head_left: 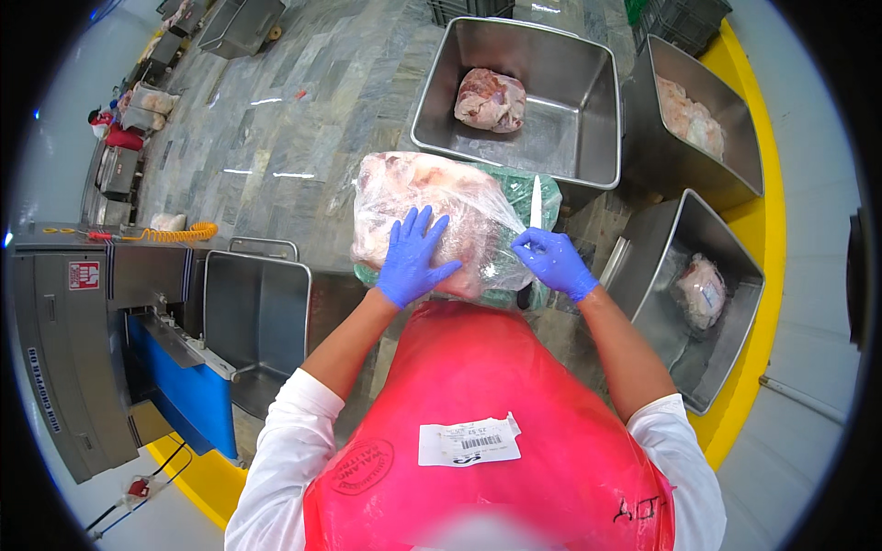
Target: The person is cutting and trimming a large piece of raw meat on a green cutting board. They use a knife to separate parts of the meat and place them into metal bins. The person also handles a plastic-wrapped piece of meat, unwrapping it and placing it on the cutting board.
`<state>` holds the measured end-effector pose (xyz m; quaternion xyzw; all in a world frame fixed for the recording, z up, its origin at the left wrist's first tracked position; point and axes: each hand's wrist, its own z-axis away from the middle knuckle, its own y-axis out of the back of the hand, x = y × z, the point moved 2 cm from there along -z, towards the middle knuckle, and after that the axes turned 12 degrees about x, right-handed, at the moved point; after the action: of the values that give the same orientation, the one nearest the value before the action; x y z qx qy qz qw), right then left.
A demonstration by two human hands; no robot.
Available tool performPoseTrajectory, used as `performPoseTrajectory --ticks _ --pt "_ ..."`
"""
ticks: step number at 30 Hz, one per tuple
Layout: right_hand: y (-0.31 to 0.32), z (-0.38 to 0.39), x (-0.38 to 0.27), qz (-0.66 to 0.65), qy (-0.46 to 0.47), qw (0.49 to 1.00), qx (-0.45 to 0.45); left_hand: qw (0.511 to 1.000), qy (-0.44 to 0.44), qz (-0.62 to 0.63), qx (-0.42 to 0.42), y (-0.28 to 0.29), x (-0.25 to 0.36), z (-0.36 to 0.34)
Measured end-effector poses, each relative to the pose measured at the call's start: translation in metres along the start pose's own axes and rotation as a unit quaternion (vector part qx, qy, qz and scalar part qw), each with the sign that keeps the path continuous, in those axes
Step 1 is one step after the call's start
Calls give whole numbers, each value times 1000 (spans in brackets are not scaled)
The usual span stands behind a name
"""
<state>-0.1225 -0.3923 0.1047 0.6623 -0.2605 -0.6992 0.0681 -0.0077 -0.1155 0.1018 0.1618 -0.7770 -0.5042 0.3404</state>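
Observation:
A large slab of pale, pinkish meat lies in clear plastic wrap on a green surface in front of me. My left hand, in a blue glove, rests on the wrapped meat with its fingers spread. Beside the meat's right end, my blue-gloved right hand is closed around a knife, whose light narrow blade points away from me. Wrap stretches taut toward the right fingertips; I cannot tell whether they pinch it too. The knife's handle is mostly hidden by the hand.
Beyond the green surface stands a metal tub with a piece of meat. Two more tubs on the right hold pale pieces and a wrapped piece. To the left are another metal tub and a machine with a blue panel.

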Motion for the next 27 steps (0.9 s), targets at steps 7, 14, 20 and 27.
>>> performPoseTrajectory --ticks 7,14,20,27 --pt "-1 36 -13 -150 -19 983 -101 998 16 -59 12 -23 9 -20" --pt "5 31 43 -76 -31 990 -115 952 259 -164 -12 -8 -63 -24" --pt "-2 32 50 -23 -19 993 -111 955 221 -191 51 -11 -67 -13" --pt "-3 40 56 -14 6 998 -67 967 98 -226 62 -4 -42 -27"
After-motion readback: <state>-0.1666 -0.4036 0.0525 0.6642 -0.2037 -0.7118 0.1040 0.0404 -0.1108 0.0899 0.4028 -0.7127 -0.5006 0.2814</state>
